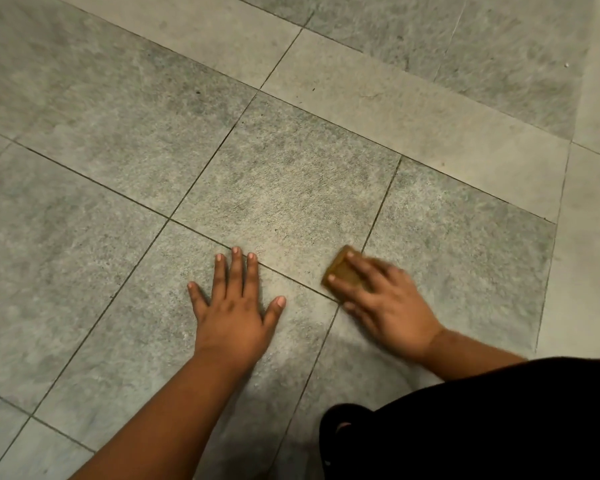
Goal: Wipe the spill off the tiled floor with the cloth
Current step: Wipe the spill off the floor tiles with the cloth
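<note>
I count two hands and one cloth on the floor. My left hand lies flat, palm down, fingers straight and spread, holding nothing, just left of the cloth. My right hand rests on top of that small brown folded cloth, fingers laid over it, pressing it onto the tile beside a grout line; the hand is motion-blurred.
</note>
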`<act>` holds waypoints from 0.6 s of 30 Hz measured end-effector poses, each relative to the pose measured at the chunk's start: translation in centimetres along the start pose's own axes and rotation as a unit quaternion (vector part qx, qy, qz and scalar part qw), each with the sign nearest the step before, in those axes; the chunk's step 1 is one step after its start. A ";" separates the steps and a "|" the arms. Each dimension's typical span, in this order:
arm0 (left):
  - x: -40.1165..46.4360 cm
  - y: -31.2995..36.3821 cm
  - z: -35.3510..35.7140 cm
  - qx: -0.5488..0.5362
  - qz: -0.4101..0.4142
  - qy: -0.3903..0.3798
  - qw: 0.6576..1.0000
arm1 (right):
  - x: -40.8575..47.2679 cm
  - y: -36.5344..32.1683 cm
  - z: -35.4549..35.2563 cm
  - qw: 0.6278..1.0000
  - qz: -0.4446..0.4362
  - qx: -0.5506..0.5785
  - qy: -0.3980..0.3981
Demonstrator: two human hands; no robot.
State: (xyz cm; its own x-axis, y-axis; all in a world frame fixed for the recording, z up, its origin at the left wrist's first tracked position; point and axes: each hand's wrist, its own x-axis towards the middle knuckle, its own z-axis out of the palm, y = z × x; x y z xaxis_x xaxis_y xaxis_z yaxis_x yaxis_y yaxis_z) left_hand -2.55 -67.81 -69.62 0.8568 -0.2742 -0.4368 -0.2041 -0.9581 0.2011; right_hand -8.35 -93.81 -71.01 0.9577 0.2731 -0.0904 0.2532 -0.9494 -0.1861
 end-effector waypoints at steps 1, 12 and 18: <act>-0.4 0.1 0.1 0.003 0.004 -0.005 1.000 | 0.8 1.7 -0.4 0.999 0.030 -0.009 0.008; -2.2 1.4 1.3 0.034 0.010 -0.058 0.998 | 5.6 2.6 -1.4 0.980 0.190 0.012 0.048; -2.1 1.3 1.4 0.043 0.010 -0.062 0.997 | 0.1 -4.7 0.7 0.999 0.019 0.026 0.004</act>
State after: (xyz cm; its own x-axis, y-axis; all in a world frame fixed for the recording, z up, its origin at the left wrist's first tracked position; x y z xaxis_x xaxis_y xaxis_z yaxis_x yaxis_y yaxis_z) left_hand -5.29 -68.55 -69.65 0.7885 -0.2969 -0.5387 -0.2655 -0.9543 0.1374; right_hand -9.49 -89.21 -70.81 0.9676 0.2359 -0.0902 0.2098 -0.9496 -0.2328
